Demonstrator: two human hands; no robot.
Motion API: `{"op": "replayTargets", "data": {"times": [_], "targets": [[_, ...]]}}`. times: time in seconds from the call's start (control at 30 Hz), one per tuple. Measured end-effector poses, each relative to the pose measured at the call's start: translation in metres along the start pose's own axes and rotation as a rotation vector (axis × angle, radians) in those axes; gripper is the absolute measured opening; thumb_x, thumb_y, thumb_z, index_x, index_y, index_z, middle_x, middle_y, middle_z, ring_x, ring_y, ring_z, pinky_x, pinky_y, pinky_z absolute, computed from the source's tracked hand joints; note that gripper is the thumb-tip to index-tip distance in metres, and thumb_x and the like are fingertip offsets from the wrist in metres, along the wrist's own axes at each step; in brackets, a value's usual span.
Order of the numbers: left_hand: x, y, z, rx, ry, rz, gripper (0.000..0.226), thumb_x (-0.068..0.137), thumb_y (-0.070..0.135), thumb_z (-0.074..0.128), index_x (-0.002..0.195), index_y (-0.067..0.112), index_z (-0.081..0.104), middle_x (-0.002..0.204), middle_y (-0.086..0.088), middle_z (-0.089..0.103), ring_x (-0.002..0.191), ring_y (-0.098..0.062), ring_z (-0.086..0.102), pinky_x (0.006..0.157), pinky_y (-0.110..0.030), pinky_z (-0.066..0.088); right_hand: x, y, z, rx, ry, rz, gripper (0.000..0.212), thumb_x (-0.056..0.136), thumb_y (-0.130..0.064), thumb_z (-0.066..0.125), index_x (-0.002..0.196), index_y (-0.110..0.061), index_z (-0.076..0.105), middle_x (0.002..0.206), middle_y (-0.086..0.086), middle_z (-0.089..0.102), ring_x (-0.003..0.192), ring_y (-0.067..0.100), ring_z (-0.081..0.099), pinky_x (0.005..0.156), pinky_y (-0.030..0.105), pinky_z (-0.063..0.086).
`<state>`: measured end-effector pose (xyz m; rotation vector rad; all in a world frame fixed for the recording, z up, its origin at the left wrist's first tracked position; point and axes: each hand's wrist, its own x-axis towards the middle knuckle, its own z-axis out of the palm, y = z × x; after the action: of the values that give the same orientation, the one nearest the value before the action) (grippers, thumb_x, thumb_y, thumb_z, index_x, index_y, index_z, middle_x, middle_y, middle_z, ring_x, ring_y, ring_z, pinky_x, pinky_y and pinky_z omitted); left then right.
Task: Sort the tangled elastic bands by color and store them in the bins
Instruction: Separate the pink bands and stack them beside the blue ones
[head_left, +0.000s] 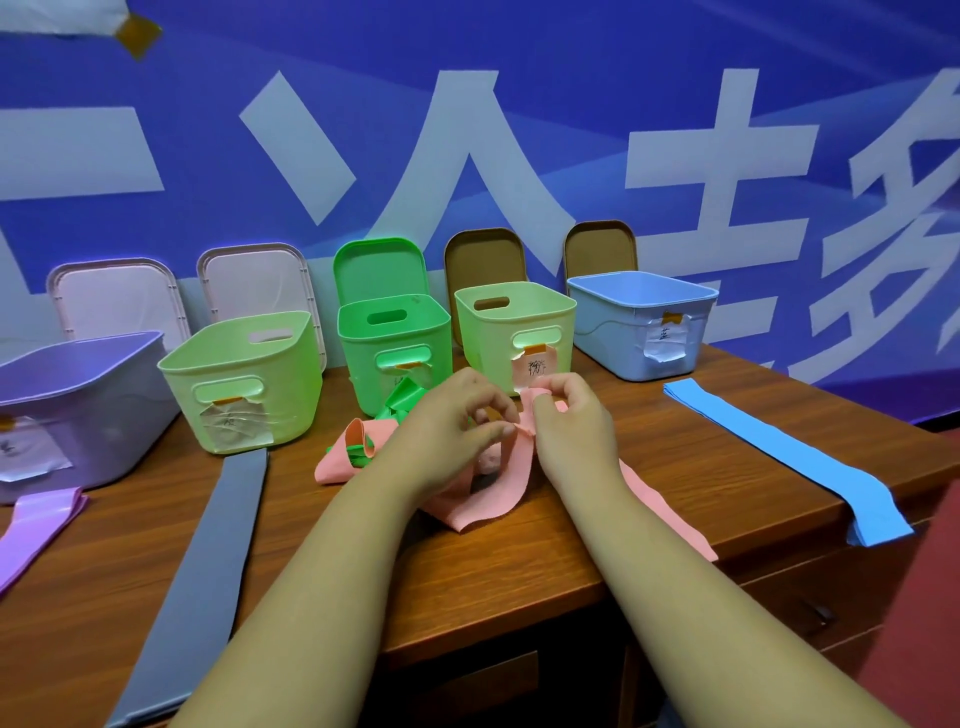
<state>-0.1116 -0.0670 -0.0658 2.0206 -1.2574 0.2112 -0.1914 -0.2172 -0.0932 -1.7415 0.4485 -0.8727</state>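
Well forward over the wooden table (519, 582), both bare forearms reach from the lower edge and converge towards the middle, wrists slightly raised. The left hand (457, 415) has its back to the camera, its fingers curled in, thumb and forefinger tips closed on a fold of the pink band (498, 491). The right hand (574, 418) faces it, nearly touching, and its fingers are curled too. Its thumb and forefinger pinch the same fold, and an edge of the band lies over the forefinger.

From the pinch the pink band hangs down to the table, spreading left and right beneath the wrists. On the left it is knotted with a green band (400, 402), which lies just in front of the green bin (395, 332).

A grey band (208, 561) lies flat on the left, running to the table's near edge, with a purple band (36, 525) further left. A blue band (779, 457) lies flat on the right, its end drooping over the edge. Behind stand a purple bin (78, 395), a light green bin (244, 379), a pale green bin (519, 322) and a blue bin (639, 322), all open and paper-labelled.
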Motion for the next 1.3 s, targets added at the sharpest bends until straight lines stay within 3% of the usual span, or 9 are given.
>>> {"op": "replayTargets", "data": {"times": [0.1, 0.2, 0.3, 0.47, 0.67, 0.93, 1.07, 1.2, 1.3], "targets": [[0.003, 0.003, -0.012, -0.061, 0.119, -0.006, 0.011, 0.098, 0.019, 0.073, 0.101, 0.030, 0.074, 0.103, 0.013, 0.068, 0.099, -0.005, 0.063, 0.088, -0.032, 0.055, -0.004, -0.002, 0.000, 0.111, -0.056, 0.027, 0.020, 0.103, -0.021, 0.055, 0.101, -0.035, 0.068, 0.111, 0.001, 0.071, 0.078, 0.018, 0.077, 0.054, 0.024, 0.058], [0.014, 0.012, -0.030, -0.078, 0.200, 0.019, 0.010, 0.097, 0.017, 0.074, 0.101, 0.026, 0.075, 0.098, 0.012, 0.072, 0.096, -0.007, 0.067, 0.087, -0.033, 0.056, -0.007, -0.003, 0.001, 0.104, -0.106, 0.025, 0.022, 0.105, -0.025, 0.055, 0.107, -0.043, 0.067, 0.100, 0.000, 0.077, 0.065, 0.018, 0.077, 0.055, 0.036, 0.062], [0.029, 0.027, -0.051, -0.079, 0.265, 0.066, 0.010, 0.096, 0.015, 0.076, 0.098, 0.025, 0.075, 0.093, 0.015, 0.074, 0.092, -0.006, 0.068, 0.084, -0.024, 0.054, -0.007, -0.004, 0.002, 0.014, -0.112, -0.049, 0.026, 0.101, -0.031, 0.057, 0.114, -0.052, 0.067, 0.102, -0.014, 0.073, 0.086, 0.015, 0.073, 0.073, 0.040, 0.063], [0.052, 0.054, -0.085, 0.025, 0.247, 0.152, 0.023, 0.089, -0.001, 0.072, 0.097, 0.020, 0.077, 0.093, 0.015, 0.075, 0.091, -0.010, 0.071, 0.078, -0.019, 0.054, -0.011, -0.008, 0.001, 0.057, -0.110, -0.141, 0.018, 0.104, -0.033, 0.061, 0.113, -0.040, 0.074, 0.111, -0.019, 0.069, 0.102, 0.001, 0.064, 0.087, 0.030, 0.056], [0.068, 0.088, -0.111, 0.029, 0.277, 0.163, 0.020, 0.091, 0.001, 0.072, 0.097, 0.019, 0.079, 0.093, 0.011, 0.078, 0.086, 0.000, 0.070, 0.077, -0.010, 0.050, -0.004, -0.023, -0.003, 0.138, -0.119, -0.176, 0.016, 0.105, -0.026, 0.063, 0.110, -0.030, 0.078, 0.113, -0.014, 0.064, 0.107, 0.002, 0.063, 0.086, 0.020, 0.050], [0.087, 0.114, -0.139, -0.060, 0.330, 0.136, 0.013, 0.093, 0.009, 0.076, 0.100, 0.019, 0.080, 0.092, 0.010, 0.078, 0.085, 0.001, 0.071, 0.077, -0.012, 0.053, -0.001, -0.062, -0.018, 0.218, -0.218, -0.148, 0.026, 0.109, -0.037, 0.053, 0.102, -0.034, 0.078, 0.101, -0.009, 0.074, 0.105, 0.014, 0.068, 0.088, 0.038, 0.056], [0.092, 0.122, -0.146, -0.204, 0.343, 0.087, 0.012, 0.094, 0.008, 0.075, 0.101, 0.016, 0.080, 0.092, 0.000, 0.080, 0.088, -0.013, 0.076, 0.078, -0.025, 0.063, -0.003, -0.070, -0.026, 0.317, -0.294, -0.085, 0.035, 0.112, -0.053, 0.041, 0.109, -0.040, 0.073, 0.101, -0.017, 0.073, 0.101, 0.001, 0.068, 0.074, 0.020, 0.057], [0.096, 0.126, -0.145, -0.350, 0.377, 0.038, 0.010, 0.095, 0.007, 0.075, 0.102, 0.012, 0.079, 0.097, -0.009, 0.079, 0.096, -0.027, 0.077, 0.080, -0.037, 0.067, -0.004, -0.066, -0.030, 0.307, -0.327, -0.062, 0.035, 0.103, -0.069, 0.046, 0.105, -0.046, 0.072, 0.105, -0.009, 0.076, 0.109, 0.019, 0.070, 0.098, 0.048, 0.059], [0.099, 0.125, -0.141, -0.362, 0.405, 0.002, 0.010, 0.094, 0.009, 0.075, 0.101, 0.015, 0.079, 0.098, -0.008, 0.079, 0.096, -0.025, 0.077, 0.076, -0.037, 0.067, -0.005, -0.063, -0.036, 0.236, -0.342, -0.096, 0.036, 0.096, -0.076, 0.053, 0.110, -0.048, 0.069, 0.109, -0.015, 0.074, 0.111, 0.016, 0.070, 0.101, 0.052, 0.058]]}}
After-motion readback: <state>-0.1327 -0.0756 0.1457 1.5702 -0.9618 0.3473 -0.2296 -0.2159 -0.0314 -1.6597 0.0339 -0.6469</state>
